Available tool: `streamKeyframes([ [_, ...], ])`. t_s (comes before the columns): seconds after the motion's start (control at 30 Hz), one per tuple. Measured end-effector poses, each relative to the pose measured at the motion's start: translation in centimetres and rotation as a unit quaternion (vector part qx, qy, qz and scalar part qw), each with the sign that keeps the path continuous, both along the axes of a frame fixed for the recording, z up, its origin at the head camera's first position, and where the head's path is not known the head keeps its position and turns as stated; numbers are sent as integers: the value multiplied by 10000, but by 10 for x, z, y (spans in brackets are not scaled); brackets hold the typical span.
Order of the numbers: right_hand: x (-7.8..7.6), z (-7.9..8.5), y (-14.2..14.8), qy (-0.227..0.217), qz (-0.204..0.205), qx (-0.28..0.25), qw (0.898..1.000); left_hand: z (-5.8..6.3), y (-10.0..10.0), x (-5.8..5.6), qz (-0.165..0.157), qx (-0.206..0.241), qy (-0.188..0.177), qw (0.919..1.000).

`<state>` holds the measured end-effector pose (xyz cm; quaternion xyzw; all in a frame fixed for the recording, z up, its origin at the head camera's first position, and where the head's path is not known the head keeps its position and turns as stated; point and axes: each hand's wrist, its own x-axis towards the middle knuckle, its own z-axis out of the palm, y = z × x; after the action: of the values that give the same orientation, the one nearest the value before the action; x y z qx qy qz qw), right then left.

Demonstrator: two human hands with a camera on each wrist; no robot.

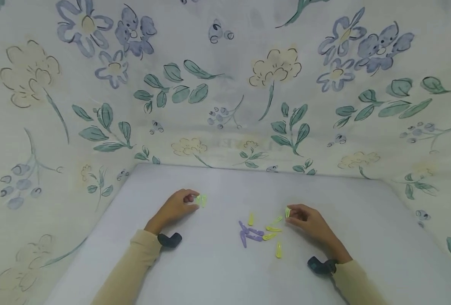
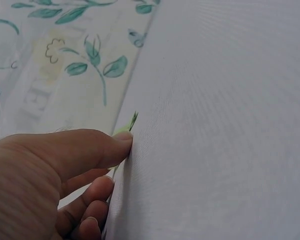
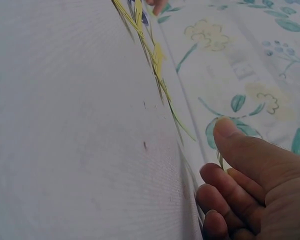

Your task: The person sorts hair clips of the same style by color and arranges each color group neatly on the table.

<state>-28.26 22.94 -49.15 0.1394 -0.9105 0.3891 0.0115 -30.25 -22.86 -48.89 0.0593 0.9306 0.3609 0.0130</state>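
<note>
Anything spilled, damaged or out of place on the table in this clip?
Nothing stands out. Small yellow and purple hair clips lie loosely scattered on the white table, none visibly broken. The left hand holds a yellow-green clip; the right hand pinches another yellow-green clip.

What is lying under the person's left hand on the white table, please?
A light green hair clip shows at the left hand fingertips, pinched against the white table. The palm covers the surface beneath, so anything further there is hidden.
</note>
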Motion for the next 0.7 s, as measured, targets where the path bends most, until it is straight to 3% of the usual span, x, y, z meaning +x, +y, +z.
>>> streamKeyframes([
  [0.37, 10, -14, -13, -51, -51, -115, 9999, -6, -13, 16, -149, -113, -20, 9998],
  [0.53, 7, -10, -11, 39, -114, -106, 9999, -3, -9, 9, -178, -94, 225, 9995],
  [0.7, 3, -4, -6, -60, -245, -12, 9997, -3, -4, 3, -232, -99, 236, 9994],
])
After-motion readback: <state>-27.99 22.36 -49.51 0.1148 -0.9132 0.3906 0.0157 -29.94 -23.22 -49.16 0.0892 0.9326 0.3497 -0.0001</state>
